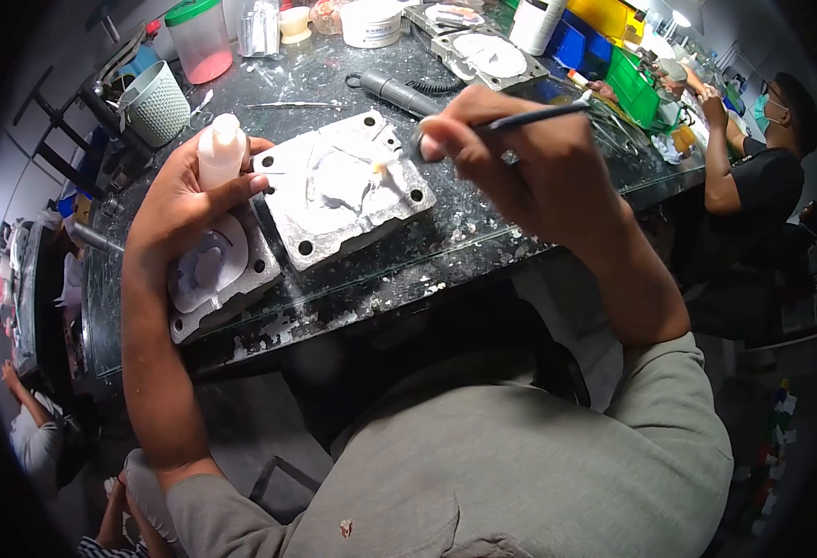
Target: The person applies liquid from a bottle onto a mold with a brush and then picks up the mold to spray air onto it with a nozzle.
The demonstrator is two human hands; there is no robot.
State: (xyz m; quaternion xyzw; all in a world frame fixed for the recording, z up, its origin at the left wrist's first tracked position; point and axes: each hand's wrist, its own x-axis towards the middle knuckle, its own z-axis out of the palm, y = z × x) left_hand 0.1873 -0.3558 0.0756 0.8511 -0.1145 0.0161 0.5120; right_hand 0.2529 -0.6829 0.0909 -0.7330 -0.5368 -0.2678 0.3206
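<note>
My left hand (180,200) is wrapped round a translucent white bottle (222,149), its thumb near the left edge of a metal mould half (287,191). White plaster with a hollowed shape fills that mould. A second mould half (260,265) with plaster in it lies at the left, partly under my left hand and forearm. My right hand (529,153) grips a thin dark-handled tool (543,114) above the right side of the first mould. A pale brush-like tip (388,160) shows over the plaster, and the part between it and my fingers is blurred.
A dark handpiece (395,93) and a thin metal tool (294,104) lie behind the mould. A woven cup (155,104), green-lidded container (198,46), white tub (371,23) and another plaster-filled mould (488,56) stand farther back. A green bin (630,88) and a masked co-worker (767,139) are right.
</note>
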